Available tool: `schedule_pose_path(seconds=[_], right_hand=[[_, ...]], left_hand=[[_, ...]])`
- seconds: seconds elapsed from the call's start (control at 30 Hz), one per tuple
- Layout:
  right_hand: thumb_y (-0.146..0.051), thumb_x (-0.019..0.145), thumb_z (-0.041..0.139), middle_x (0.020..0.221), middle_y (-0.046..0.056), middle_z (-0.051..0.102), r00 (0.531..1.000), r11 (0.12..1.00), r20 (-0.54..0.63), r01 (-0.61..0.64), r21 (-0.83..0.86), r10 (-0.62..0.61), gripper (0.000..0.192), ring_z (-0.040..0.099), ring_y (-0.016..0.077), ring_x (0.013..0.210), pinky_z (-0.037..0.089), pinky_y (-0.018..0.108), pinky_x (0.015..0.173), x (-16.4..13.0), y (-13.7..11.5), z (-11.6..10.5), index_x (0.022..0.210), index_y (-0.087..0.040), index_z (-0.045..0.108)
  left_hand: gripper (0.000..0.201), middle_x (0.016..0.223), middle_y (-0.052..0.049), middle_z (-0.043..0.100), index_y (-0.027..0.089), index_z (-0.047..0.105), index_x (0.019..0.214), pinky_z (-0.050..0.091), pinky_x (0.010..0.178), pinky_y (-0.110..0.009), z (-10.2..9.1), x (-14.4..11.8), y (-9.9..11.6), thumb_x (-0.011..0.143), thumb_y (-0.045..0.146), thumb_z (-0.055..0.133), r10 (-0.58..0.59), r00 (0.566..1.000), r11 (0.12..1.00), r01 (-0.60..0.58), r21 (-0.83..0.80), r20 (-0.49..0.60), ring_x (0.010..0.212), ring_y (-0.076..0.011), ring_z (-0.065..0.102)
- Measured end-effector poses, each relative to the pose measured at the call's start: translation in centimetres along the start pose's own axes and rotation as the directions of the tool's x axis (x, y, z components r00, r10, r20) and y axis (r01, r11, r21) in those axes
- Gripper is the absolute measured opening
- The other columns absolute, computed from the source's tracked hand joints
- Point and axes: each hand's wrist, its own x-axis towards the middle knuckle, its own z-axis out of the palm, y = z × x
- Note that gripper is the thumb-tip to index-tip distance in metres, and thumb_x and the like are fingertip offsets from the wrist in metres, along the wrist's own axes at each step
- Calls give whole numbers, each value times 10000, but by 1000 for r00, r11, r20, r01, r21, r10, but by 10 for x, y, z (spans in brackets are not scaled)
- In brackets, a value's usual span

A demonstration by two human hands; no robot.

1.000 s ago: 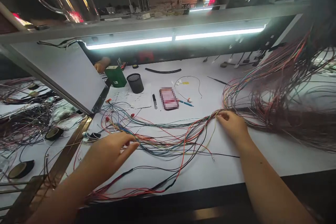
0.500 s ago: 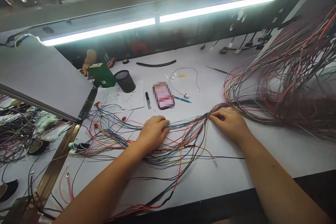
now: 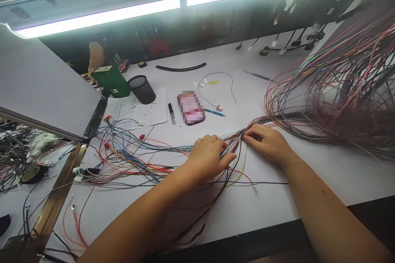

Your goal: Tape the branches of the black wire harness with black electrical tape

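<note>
Pressing the wire bundle (image 3: 173, 148) (multicoloured), both hands' fingers (image 3: 226, 159) lie spread, gripping nothing.

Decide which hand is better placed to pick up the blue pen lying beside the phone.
Probably the right hand: it rests on the wires nearer the blue pen. The left hand lies farther back, flat on the wires.

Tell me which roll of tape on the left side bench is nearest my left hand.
The olive-rimmed tape roll beside the brass rail; the other dark roll sits farther from the left hand, cut off at the picture's left edge.
</note>
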Motion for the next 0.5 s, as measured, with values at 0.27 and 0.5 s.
schedule_pose_path(seconds=[0.27, 0.5], right_hand=[[-352, 790, 533, 807, -5, 638, 999, 997, 4, -42, -69, 43, 126, 551, 169, 739, 356, 287, 627, -2, -4, -1, 757, -235, 565], [-354, 772, 545, 807, -16, 641, 999, 996, 7, -31, -88, 32, 115, 555, 164, 742, 348, 282, 622, -2, -5, 0, 768, -242, 573]], left_hand=[[223, 986, -42, 638, 204, 627, 970, 431, 850, -355, -48, -50, -52, 827, 152, 463, -31, 994, 999, 32, -4, 109, 938, -206, 546], [150, 994, -44, 611, 234, 659, 923, 389, 865, -380, -31, -68, -47, 876, 276, 523, 20, 990, 983, -45, 178, 139, 973, -219, 529]])
